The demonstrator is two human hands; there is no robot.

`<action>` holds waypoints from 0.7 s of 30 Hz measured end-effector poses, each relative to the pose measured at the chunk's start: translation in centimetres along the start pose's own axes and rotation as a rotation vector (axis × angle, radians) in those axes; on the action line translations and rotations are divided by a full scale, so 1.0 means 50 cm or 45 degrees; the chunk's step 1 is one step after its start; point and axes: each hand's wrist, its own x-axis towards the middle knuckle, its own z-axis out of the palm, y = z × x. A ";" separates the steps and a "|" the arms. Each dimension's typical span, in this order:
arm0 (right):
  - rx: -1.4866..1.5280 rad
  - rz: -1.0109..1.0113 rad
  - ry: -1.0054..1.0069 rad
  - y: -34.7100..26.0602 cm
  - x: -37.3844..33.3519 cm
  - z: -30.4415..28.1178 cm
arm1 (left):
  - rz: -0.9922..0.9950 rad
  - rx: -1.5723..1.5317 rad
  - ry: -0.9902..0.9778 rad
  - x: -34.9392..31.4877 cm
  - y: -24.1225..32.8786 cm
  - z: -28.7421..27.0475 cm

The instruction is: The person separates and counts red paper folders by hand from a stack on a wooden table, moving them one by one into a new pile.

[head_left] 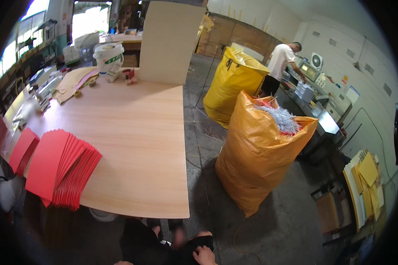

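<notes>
My right hand rests on the black cloth over my right leg, its fingers laid out on it and holding nothing that I can see. Of my left hand only a sliver shows at the lower edge, beside the dark cloth; its fingers are hidden. Both hands are apart from the table. On the table's near left lies a fanned stack of red paper pieces, perhaps envelopes, with a smaller red stack to its left.
The light wooden table has an upright pale board at its far end. A white bucket and tape rolls stand at the back. Right of it are an orange sack of paper shreds, a yellow sack and a person at a bench.
</notes>
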 end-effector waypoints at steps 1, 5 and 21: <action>0.087 -0.025 -0.018 0.007 -0.012 -0.004 | 0.047 0.018 0.119 0.000 0.011 0.005; 0.368 0.009 -0.188 -0.024 -0.071 -0.013 | -0.178 -0.213 0.108 0.054 -0.048 0.053; 0.242 -0.168 -0.534 -0.002 0.217 0.328 | 0.189 -2.675 -0.888 0.087 -0.140 0.138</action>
